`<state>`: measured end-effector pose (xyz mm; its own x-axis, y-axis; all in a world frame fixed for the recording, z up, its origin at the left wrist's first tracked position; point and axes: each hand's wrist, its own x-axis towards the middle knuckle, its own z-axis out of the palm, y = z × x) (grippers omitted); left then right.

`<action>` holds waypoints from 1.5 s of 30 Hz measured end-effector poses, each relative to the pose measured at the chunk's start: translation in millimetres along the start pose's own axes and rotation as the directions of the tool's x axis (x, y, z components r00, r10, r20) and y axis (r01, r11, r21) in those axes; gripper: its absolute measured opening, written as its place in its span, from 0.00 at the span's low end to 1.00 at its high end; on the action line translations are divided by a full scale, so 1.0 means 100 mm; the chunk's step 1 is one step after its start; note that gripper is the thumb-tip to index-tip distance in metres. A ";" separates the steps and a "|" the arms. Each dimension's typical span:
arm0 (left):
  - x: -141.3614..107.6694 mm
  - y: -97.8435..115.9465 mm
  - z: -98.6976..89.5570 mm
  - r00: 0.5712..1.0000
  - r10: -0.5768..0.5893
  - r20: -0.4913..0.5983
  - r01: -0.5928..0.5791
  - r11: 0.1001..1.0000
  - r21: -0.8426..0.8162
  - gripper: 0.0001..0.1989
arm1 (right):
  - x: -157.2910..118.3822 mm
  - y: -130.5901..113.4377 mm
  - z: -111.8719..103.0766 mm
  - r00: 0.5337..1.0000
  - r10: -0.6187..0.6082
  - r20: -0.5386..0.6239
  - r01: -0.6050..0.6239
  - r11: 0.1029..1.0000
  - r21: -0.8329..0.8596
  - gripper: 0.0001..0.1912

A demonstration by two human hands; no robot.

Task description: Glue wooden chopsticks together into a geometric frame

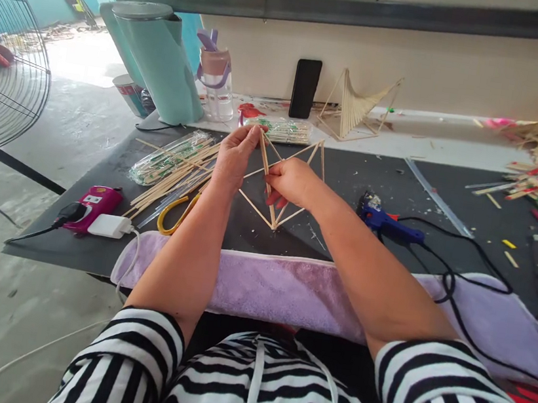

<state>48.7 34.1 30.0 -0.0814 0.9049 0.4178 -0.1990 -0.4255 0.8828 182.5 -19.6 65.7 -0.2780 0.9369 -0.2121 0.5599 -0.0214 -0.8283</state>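
Gripping stick frame (273,226) with left hand (236,152) and right hand (295,181), liquid (218,107) in bottle (218,82), sticks (184,150) in packet (147,169)

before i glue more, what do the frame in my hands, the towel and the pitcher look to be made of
Frame: pale, unpainted thin sticks, likely wood or bamboo. Towel: fuzzy purple pile, soft fabric, fibre unclear. Pitcher: smooth, opaque teal with slight sheen, probably plastic.
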 end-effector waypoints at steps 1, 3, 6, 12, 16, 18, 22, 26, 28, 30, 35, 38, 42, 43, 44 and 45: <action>0.00 0.00 0.00 1.000 0.003 0.003 -0.003 1.000 -0.003 0.13 | 0.00 0.00 0.00 1.000 -0.003 -0.001 0.003 1.000 0.004 0.14; 0.00 0.00 0.01 1.000 0.008 -0.002 -0.008 1.000 0.008 0.13 | -0.01 -0.01 0.00 1.000 -0.002 -0.007 0.002 1.000 0.020 0.14; 0.01 0.00 0.02 1.000 0.018 -0.010 -0.018 0.999 0.033 0.13 | -0.02 -0.02 0.00 1.000 0.006 -0.018 -0.005 1.000 0.023 0.15; 0.02 -0.01 0.03 0.999 0.039 0.013 -0.039 0.999 0.010 0.10 | 0.00 -0.01 0.00 1.000 -0.001 -0.014 0.002 1.000 0.015 0.15; 0.04 -0.02 0.04 0.999 0.036 -0.002 -0.035 0.999 0.005 0.09 | 0.02 0.02 0.01 1.000 -0.002 -0.015 0.002 1.000 0.025 0.14; 0.04 -0.01 0.04 1.000 0.016 -0.003 -0.016 1.000 0.003 0.09 | 0.03 0.03 0.01 1.000 -0.007 -0.008 0.007 1.000 0.027 0.15; 0.02 0.00 0.04 1.000 -0.002 0.001 0.002 1.000 0.000 0.08 | 0.05 0.06 -0.01 0.999 -0.026 0.022 0.026 0.999 0.027 0.14; 0.01 -0.01 0.03 0.999 0.034 0.013 -0.034 0.999 0.015 0.06 | 0.06 0.08 -0.02 0.999 -0.033 0.027 0.033 0.999 0.008 0.14; 0.02 -0.02 0.02 0.998 0.057 0.031 -0.058 0.998 0.021 0.06 | 0.05 0.07 -0.02 0.999 -0.022 0.024 0.022 1.000 0.003 0.15; 0.02 -0.02 0.02 0.997 0.071 0.043 -0.072 0.997 0.025 0.07 | 0.03 0.05 -0.02 1.000 -0.007 0.020 0.007 1.000 0.001 0.16; 0.03 0.00 0.03 0.999 0.036 0.026 -0.038 0.998 0.050 0.06 | 0.05 0.06 0.00 1.000 0.008 0.021 -0.008 1.000 0.007 0.14; 0.03 0.00 0.04 1.000 0.026 0.015 -0.027 0.999 0.044 0.06 | 0.09 0.09 0.00 0.999 0.000 0.032 0.001 1.000 -0.015 0.13; 0.01 -0.02 0.04 0.999 0.034 0.004 -0.034 0.999 0.016 0.06 | -0.07 -0.02 -0.15 0.999 -0.043 -0.017 0.039 0.986 -0.162 0.12; 0.00 -0.03 0.03 0.999 0.038 0.007 -0.038 0.999 0.009 0.07 | -0.19 -0.08 -0.23 0.995 -0.071 -0.077 0.055 0.979 -0.196 0.11; 0.00 -0.04 0.02 0.999 0.042 0.014 -0.042 0.999 0.002 0.09 | -0.33 -0.16 -0.32 0.982 -0.124 -0.144 0.092 0.974 -0.208 0.12; 0.00 -0.05 0.02 0.999 0.048 0.023 -0.047 0.999 -0.005 0.12 | -0.49 -0.24 -0.42 0.962 -0.203 -0.184 0.169 0.968 -0.186 0.13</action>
<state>51.2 35.9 25.7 -0.0686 0.8831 0.4641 -0.2003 -0.4679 0.8608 215.2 -49.9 117.7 -0.2378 0.9695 0.0594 0.6404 0.2025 -0.7409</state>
